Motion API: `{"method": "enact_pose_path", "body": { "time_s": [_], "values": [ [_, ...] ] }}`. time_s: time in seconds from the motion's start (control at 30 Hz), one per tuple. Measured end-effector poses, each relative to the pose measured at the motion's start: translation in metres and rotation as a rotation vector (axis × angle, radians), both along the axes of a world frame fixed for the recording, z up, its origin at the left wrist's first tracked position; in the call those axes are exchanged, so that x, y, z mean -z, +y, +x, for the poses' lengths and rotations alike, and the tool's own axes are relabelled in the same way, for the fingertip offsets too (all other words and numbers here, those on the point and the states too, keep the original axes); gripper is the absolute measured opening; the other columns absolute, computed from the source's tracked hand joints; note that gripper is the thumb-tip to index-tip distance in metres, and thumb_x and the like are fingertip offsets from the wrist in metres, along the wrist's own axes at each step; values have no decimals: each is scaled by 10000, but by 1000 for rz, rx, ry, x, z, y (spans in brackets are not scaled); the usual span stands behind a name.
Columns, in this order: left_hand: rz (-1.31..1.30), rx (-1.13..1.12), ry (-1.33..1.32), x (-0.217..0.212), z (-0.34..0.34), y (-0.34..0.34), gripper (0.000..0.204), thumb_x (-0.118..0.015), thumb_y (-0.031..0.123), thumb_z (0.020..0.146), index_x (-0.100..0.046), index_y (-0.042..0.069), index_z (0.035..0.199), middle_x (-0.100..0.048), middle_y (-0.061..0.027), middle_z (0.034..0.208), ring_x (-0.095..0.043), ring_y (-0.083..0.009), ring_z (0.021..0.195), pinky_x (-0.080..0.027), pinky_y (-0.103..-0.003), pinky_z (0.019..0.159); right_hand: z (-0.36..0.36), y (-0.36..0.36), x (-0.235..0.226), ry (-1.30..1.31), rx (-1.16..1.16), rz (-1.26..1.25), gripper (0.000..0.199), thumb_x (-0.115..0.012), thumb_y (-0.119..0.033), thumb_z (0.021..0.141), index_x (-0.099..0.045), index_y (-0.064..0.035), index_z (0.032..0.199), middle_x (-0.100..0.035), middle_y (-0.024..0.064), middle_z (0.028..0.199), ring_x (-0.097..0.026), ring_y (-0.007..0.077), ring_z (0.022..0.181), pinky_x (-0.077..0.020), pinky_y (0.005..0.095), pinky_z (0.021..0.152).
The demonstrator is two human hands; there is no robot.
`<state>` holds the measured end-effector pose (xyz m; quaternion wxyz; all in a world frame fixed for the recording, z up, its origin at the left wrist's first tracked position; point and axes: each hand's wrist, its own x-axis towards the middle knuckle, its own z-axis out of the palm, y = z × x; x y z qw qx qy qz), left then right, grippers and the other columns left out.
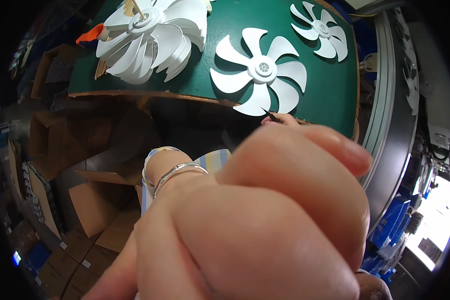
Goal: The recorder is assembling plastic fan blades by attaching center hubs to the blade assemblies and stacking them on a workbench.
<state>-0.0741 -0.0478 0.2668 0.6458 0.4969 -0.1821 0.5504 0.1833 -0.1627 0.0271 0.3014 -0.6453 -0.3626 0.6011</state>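
Note:
My left hand is raised very close to the camera and fills the lower middle of the view, blurred, its fingers curled together with nothing seen in them. Its wrist wears thin bangles above a striped sleeve. Behind it only the fingertips of my right hand show, pinching a thin dark pointed tool. The tool's tip is at the lower blade of a white plastic fan blade wheel, which lies flat on the green table.
A stack of white fan wheels sits on the table's left, with an orange object beside it. Another single fan wheel lies at the back right. A grey conveyor frame runs along the right. Brown cardboard boxes stand below left.

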Motion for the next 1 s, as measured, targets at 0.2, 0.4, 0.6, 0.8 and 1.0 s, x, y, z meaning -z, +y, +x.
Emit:
{"method": "enact_pose_path", "body": {
  "time_s": [0.2,0.4,0.6,0.8,1.0],
  "values": [
    [-21,-3,23,5,13,7,388,-540,355,943,-623,-2,1069,-581,-122,1074,-566,-212,926,-460,-339,833,28,-7,-17,-117,151,147,263,-606,-257,972,-664,-13,1053,-657,30,800,-566,64,627,-437,211,544],
    [53,-621,895,100,92,36,450,-679,400,878,-626,-10,1055,-581,-124,1078,-582,-238,934,-480,-348,814,63,8,-24,-234,503,298,379,-527,-286,1004,-515,-5,1259,-611,12,785,-466,47,614,-402,197,579],
    [682,-983,1854,227,155,54,819,-763,558,705,-530,48,1301,-569,-126,1121,-539,-290,1045,-447,-412,856,64,16,-23,-516,449,527,327,-575,-193,967,-573,-19,1244,-620,48,912,-552,116,794,-473,264,749],
    [1099,-502,1436,245,104,87,672,-734,204,738,-494,156,1364,-530,-92,1338,-455,-331,1267,-302,-480,1101,67,-2,-28,-733,333,535,303,-645,-143,907,-649,-67,1200,-620,86,976,-594,185,870,-477,294,782],
    [793,-583,1410,240,86,76,538,-691,151,780,-581,107,1305,-527,-167,1352,-466,-347,1255,-356,-466,1061,41,9,-22,-673,198,552,285,-642,-139,898,-670,-105,1179,-636,101,975,-626,243,893,-487,315,798]
  ]
}}
